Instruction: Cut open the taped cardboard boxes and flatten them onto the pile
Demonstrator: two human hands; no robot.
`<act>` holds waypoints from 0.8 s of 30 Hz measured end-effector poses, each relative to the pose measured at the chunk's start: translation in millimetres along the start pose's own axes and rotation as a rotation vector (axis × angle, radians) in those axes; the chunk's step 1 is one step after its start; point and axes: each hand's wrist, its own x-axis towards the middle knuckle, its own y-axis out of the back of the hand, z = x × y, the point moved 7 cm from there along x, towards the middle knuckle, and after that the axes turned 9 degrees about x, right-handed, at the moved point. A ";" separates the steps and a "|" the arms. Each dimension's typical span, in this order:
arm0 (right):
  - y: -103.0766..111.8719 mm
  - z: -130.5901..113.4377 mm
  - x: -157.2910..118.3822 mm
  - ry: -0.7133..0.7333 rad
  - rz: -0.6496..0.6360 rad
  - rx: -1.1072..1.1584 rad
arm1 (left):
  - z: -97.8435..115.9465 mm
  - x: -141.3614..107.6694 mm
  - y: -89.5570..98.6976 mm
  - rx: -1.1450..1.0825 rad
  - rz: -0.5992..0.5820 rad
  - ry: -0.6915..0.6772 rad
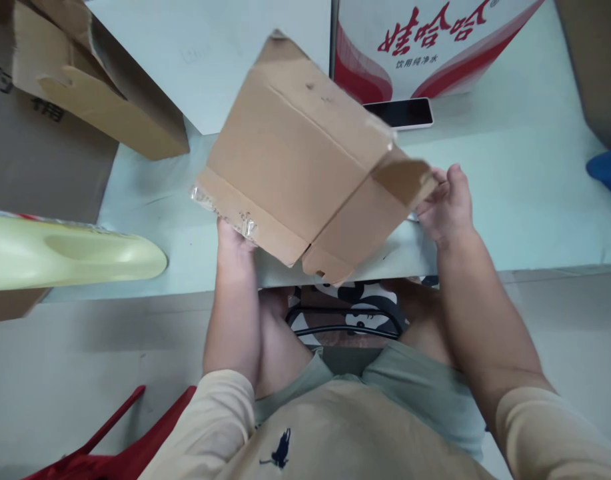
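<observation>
A partly unfolded brown cardboard box point(290, 147) is held tilted above the table in front of me. Clear tape shows along its left and upper right edges, and creases cross its panels. My left hand point(236, 235) grips the lower left edge, most of its fingers hidden beneath the cardboard. At the raised right flap is my right hand point(448, 203), its fingers closed at the flap's edge and partly hidden, with the thumb pointing up.
Behind stand a white box point(185, 53) and a red-and-white water carton point(415, 47), with a phone point(405, 113) before it. Open cardboard point(100, 100) and a pale yellow bottle point(75, 257) are at left. A blue object point(609, 172) sits at the right edge.
</observation>
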 end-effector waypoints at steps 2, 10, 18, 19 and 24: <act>-4.4 7.3 -1.0 -0.077 -0.058 0.017 | 4.8 0.6 3.4 -0.025 0.071 -0.026; -38.8 37.5 -28.0 -0.222 -0.256 -0.028 | 6.5 -2.2 -13.2 -0.142 0.029 -0.023; 11.8 2.1 -12.6 -0.003 0.126 0.035 | 35.9 -19.1 -15.3 -0.380 -0.070 -0.066; 23.1 -8.7 -12.6 0.034 0.189 0.021 | 36.8 -19.3 -15.0 -0.394 -0.067 -0.066; 80.2 -68.7 -19.5 0.236 0.436 -0.095 | 36.4 -20.0 -15.8 -0.459 -0.049 -0.021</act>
